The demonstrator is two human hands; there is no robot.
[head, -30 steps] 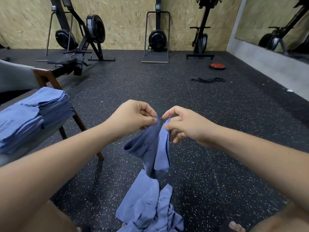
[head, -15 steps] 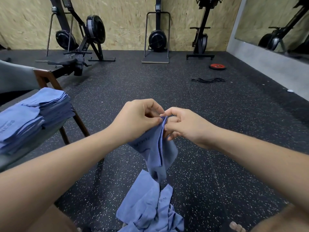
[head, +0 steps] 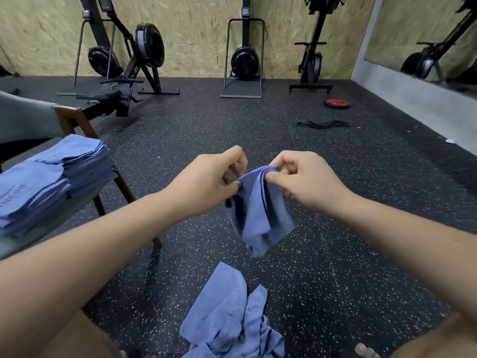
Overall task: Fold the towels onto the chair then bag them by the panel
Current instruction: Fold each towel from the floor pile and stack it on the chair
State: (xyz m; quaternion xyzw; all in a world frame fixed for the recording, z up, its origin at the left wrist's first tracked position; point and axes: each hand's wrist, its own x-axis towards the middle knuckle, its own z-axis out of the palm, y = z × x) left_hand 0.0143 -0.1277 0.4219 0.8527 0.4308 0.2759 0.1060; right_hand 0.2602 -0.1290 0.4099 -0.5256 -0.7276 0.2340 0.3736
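Note:
A small blue towel [head: 258, 218] hangs folded in the air in front of me. My left hand [head: 206, 179] pinches its top left corner. My right hand [head: 302, 180] pinches the top right corner, a short way apart from the left. Two stacks of folded blue towels [head: 59, 174] lie on the grey seat of a wooden chair [head: 74, 120] at my left. A loose heap of unfolded blue towels [head: 227, 316] lies on the dark speckled floor below my hands.
Rowing machines [head: 129, 65] and other gym machines [head: 244, 55] stand along the chipboard back wall. A red weight plate [head: 336, 103] and a black band [head: 322, 124] lie on the floor at the back right. A mirror wall [head: 423, 34] runs along the right.
My hands, pressed together half a second ago, have drawn a little apart. The towel's top edge now spreads between them and the folded towel hangs shorter.

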